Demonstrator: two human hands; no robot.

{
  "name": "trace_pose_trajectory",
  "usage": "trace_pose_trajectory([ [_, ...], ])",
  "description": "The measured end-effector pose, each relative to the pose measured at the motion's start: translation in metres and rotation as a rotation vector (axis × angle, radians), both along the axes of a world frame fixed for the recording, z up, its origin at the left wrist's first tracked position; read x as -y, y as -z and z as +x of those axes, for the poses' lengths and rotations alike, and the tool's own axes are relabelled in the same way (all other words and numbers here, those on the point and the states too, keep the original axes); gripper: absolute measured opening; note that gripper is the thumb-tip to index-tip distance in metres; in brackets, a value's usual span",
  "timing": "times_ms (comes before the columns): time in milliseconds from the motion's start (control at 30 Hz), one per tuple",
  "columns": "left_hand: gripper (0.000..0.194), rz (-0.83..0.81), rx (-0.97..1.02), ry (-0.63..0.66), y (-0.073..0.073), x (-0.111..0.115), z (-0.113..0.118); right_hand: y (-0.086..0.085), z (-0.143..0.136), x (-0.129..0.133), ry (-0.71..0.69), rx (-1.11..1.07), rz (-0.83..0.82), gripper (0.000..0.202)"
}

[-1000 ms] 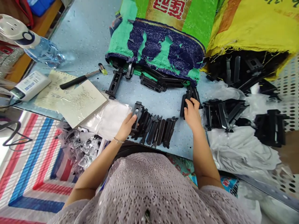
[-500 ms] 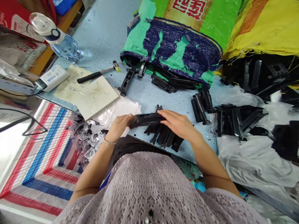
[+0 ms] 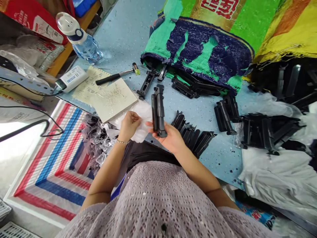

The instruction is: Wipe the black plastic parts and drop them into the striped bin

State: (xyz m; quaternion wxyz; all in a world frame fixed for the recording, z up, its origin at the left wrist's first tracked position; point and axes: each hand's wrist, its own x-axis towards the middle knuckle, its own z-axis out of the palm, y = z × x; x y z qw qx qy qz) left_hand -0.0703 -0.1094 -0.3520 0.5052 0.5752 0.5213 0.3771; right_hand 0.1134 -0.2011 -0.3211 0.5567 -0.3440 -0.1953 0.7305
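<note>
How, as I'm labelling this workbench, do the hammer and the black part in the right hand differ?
Place: the hammer lies untouched, while the black part is held in the right hand.
Shape: the hammer has a slim shaft and small head; the black part is blockier.
Colour: the hammer shows bare metal and a yellowish patch at its head; the black part looks dark all over.
Both are elongated.
</note>
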Motion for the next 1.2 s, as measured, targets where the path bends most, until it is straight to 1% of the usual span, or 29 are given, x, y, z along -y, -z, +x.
trace_pose_trajectory([
  [67,0.035,-0.012,0.111,0.011,0.000,0.000,-0.003,0.009,-0.019,-0.012,0.008,-0.036,-0.008,0.024],
  [133,0.037,-0.014,0.144,0.015,0.001,0.001,-0.007,0.017,-0.030,-0.021,0.076,-0.022,-0.022,0.019],
  [200,0.036,-0.006,0.117,-0.005,0.004,0.002,-0.010,0.021,-0.032,-0.025,0.142,-0.002,-0.016,0.018],
  [233,0.034,-0.006,0.093,-0.010,0.006,0.003,-0.011,0.022,-0.032,-0.026,0.151,0.005,-0.005,0.019],
  [300,0.030,-0.003,0.044,-0.017,0.006,0.004,-0.012,0.023,-0.029,-0.028,0.116,0.015,0.014,0.021],
  [333,0.029,0.012,0.027,-0.025,0.004,0.005,-0.013,0.024,-0.028,-0.029,0.092,0.023,0.010,0.021],
  [400,0.027,0.080,0.040,-0.072,-0.006,0.006,-0.016,0.027,-0.027,-0.031,0.070,0.049,-0.036,0.020],
  [500,0.032,0.194,0.139,-0.184,-0.027,0.006,-0.023,0.031,-0.024,-0.032,0.100,0.086,-0.114,0.019],
  [567,0.036,0.183,0.196,-0.185,-0.036,0.005,-0.026,0.029,-0.023,-0.030,0.111,0.080,-0.102,0.021],
  [633,0.038,0.120,0.215,-0.125,-0.035,0.005,-0.023,0.023,-0.022,-0.029,0.067,0.048,-0.060,0.022],
  [733,0.034,0.059,0.204,-0.052,-0.022,0.008,-0.014,0.015,-0.025,-0.032,-0.049,0.005,-0.033,0.020],
  [800,0.024,0.120,0.125,-0.045,-0.017,0.010,-0.014,0.015,-0.027,-0.034,-0.064,-0.009,-0.055,0.018],
  [867,0.006,0.302,-0.074,-0.015,-0.017,0.011,-0.021,0.019,-0.028,-0.034,-0.023,-0.022,-0.099,0.018],
  [900,0.005,0.411,-0.202,0.025,-0.020,0.011,-0.026,0.022,-0.027,-0.033,0.001,-0.030,-0.121,0.019],
  [967,0.021,0.588,-0.449,0.133,-0.026,0.008,-0.037,0.028,-0.026,-0.030,0.039,-0.034,-0.144,0.022],
  [1000,0.025,0.639,-0.546,0.167,-0.029,0.007,-0.041,0.030,-0.025,-0.028,0.054,-0.027,-0.143,0.023],
  [1033,0.028,0.671,-0.617,0.175,-0.032,0.005,-0.044,0.031,-0.024,-0.026,0.068,-0.013,-0.138,0.024],
  [1100,0.034,0.711,-0.694,0.131,-0.035,0.003,-0.044,0.030,-0.021,-0.023,0.104,0.032,-0.127,0.025],
  [1167,0.042,0.736,-0.688,0.081,-0.035,0.002,-0.041,0.025,-0.017,-0.016,0.161,0.093,-0.096,0.025],
  [1200,0.046,0.735,-0.662,0.080,-0.034,0.002,-0.039,0.022,-0.014,-0.010,0.178,0.120,-0.065,0.025],
])
